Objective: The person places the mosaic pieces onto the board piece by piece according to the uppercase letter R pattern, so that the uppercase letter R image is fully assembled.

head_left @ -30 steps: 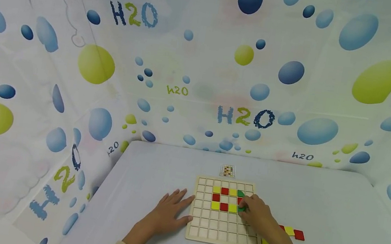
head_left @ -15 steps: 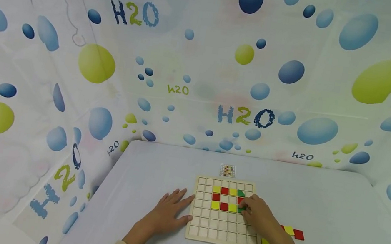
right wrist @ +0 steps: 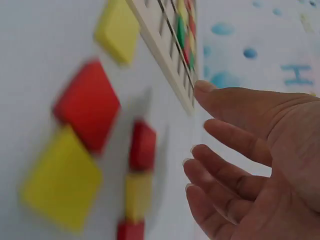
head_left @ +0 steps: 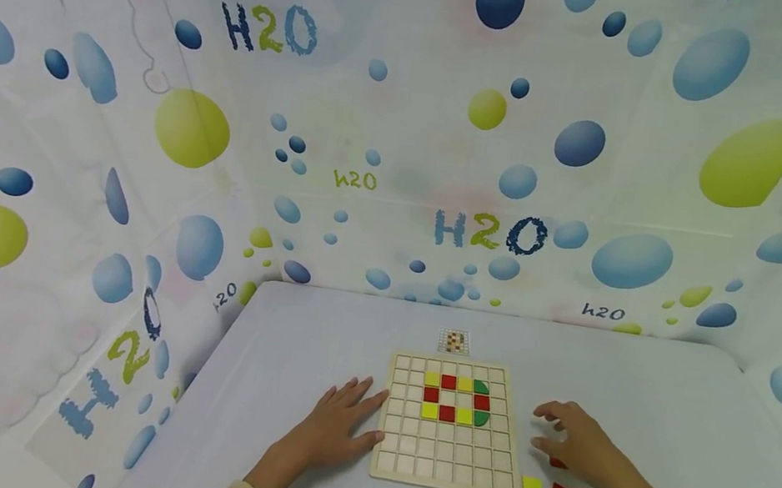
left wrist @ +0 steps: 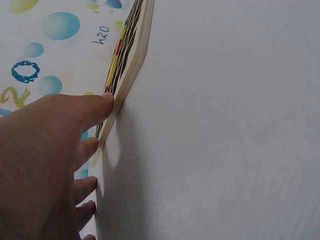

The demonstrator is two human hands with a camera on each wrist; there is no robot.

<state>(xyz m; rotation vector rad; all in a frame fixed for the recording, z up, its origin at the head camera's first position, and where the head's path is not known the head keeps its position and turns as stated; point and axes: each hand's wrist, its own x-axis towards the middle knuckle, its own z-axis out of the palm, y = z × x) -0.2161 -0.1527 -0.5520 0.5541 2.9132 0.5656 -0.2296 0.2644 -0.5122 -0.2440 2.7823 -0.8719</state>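
A wooden grid board (head_left: 405,453) lies on the table, with a ring of yellow, red and green pieces set in its cells. At the ring's right side are two rounded green pieces (head_left: 480,418), a red square (head_left: 480,402) between them. My left hand (head_left: 337,426) lies with fingers spread, thumb and fingertips touching the board's left edge. To the right of the board hovers my right hand (head_left: 581,443), fingers loosely bent and holding nothing. Under and near it lie loose tiles: a yellow tile (head_left: 532,487), a red tile (right wrist: 90,107) touching another yellow tile (right wrist: 62,180).
In the right wrist view, a further row of red tile (right wrist: 143,145), yellow tile (right wrist: 138,196) and red tile (right wrist: 131,230) lies beside the hand. Behind the board is a small printed pattern card (head_left: 455,341). A patterned curtain (head_left: 408,128) hangs at the table's back.
My right hand has let go of the lower green piece, now lying in its cell, and moved right, off the board to above the loose tiles. My left hand stays in place.
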